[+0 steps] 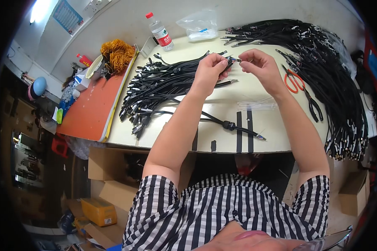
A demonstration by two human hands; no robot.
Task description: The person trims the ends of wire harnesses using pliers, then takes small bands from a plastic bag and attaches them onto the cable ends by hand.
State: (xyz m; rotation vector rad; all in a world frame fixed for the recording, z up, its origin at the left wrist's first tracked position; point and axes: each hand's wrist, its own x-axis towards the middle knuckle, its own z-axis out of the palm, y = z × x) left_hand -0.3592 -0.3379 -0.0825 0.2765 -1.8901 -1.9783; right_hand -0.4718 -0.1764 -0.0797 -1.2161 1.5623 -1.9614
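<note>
Fingers (220, 65) Worked Close Tog. at 1 Cable's (229, 64) Tip

L hand (207, 74) gripped the cable near its end, thumb pressed against curled fingers. R hand (262, 69) faced it, thumb & index bent in toward the thin wires (235, 60) at the tip; couldn't tell if those 2 pinched a wire or sat just beside it. Cable was up over the back half of the table (276, 130), btwn the L pile (155, 90) & the R pile (343, 96), tip pointing R.

Best way, as judged: L grip firm & close to the tip so the end couldn't twist, R hand left free for fine work. Thin wires prob. bent easily, so a light pinch, 1 wire at a time, seemed safest; a hard tug might've broken a strand. Steady wrists & fingertips kept near each other would've helped too, esp. w/ parts that small.

Also worth minding: 1 loose cable w/ a black block (229, 125) lay btwn the forearms, bare end toward the R, easy to snag w/ a low elbow. White strips (257, 104) lay just beyond it. Scissors (294, 81) & pliers (313, 105) lay btwn R forearm & R pile, handy for R hand. Bottle (161, 34) & bag (199, 31) were at the back, out of the way.
</note>
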